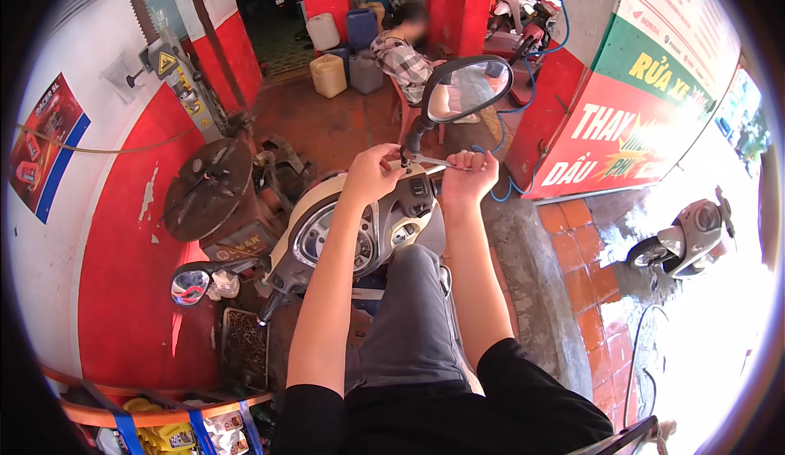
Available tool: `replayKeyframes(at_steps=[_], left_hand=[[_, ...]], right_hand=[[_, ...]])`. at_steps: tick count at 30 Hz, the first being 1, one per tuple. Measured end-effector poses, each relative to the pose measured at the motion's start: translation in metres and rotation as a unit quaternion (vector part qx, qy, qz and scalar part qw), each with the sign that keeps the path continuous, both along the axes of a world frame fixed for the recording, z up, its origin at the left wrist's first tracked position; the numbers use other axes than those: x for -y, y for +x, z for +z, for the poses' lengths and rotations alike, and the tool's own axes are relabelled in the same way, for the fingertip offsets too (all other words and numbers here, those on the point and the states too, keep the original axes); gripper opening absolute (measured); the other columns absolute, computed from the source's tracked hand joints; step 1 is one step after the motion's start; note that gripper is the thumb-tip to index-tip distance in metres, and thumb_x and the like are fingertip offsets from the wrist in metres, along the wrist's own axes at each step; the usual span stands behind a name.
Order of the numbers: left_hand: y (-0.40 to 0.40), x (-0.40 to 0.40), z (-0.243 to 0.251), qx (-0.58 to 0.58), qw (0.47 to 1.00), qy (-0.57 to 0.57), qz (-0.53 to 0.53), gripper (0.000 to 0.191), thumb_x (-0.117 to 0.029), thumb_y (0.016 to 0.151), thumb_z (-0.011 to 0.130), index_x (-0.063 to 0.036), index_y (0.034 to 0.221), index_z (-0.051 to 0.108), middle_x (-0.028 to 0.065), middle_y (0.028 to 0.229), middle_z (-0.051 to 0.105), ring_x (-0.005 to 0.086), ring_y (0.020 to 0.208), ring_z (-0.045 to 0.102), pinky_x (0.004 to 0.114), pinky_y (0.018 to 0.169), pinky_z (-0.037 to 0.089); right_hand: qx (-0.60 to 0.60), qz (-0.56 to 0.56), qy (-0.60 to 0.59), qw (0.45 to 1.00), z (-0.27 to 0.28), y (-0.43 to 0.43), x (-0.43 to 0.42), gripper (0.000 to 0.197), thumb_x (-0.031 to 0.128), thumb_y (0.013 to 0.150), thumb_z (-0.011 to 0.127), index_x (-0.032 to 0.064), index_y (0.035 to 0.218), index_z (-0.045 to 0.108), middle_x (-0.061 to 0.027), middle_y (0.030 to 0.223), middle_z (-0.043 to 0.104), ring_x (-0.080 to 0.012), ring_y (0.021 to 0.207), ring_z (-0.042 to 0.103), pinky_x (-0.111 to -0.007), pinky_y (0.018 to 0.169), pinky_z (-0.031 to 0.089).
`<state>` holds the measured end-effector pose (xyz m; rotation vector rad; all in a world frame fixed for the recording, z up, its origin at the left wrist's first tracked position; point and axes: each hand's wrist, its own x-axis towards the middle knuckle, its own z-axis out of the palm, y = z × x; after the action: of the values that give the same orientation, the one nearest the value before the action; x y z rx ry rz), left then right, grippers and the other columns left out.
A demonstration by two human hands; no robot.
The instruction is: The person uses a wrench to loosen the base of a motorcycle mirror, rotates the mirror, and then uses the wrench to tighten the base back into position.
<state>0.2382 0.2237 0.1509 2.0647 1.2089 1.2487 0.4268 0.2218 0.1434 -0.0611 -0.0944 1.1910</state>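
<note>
In my right hand (472,174) is a metal wrench (428,159), its head against the base of the right mirror's stem. My left hand (373,174) pinches that black stem (405,152) low down, just above the handlebar, with the exact fingertip contact partly hidden. The oval rear-view mirror (471,90) rises tilted above both hands. Below them is the cream and brown handlebar cover (418,192) of a scooter. Its round instrument cluster (317,234) lies partly behind my left forearm. The left mirror (190,287) sticks out on the other side.
A person (405,56) sits on a red chair ahead. Plastic jerrycans (328,76) stand beyond. A tyre-changing machine (208,188) is at left, near a tray of small metal parts (245,344). A blue hose (504,125) hangs by the sign-covered wall at right. Another scooter (693,240) stands outside.
</note>
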Motion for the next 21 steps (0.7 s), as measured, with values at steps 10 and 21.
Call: replayKeyframes(at_steps=[10,21], left_hand=[[0.0,-0.002,-0.001,0.012,1.0,-0.024,-0.003,0.038,-0.009,0.075,0.077,-0.0068,0.112,0.069,0.0104,0.095,0.072,0.0181,0.07,0.066,0.031,0.067,0.052],[0.001,-0.001,0.002,-0.022,0.999,-0.03,0.017,0.038,-0.008,0.075,0.075,-0.0085,0.112,0.07,0.012,0.092,0.072,0.0186,0.07,0.065,0.031,0.068,0.051]], right_hand=[[0.002,-0.046,0.005,0.999,0.0,-0.026,0.023,0.036,0.017,0.088,0.044,0.0135,0.058,0.024,-0.0023,0.06,0.029,-0.0166,0.059,0.032,-0.034,0.064,0.031],[0.159,-0.157,0.082,0.971,-0.01,-0.066,0.046,0.027,0.01,0.084,0.039,0.0073,0.061,0.025,-0.0064,0.07,0.035,-0.0197,0.076,0.037,-0.033,0.079,0.033]])
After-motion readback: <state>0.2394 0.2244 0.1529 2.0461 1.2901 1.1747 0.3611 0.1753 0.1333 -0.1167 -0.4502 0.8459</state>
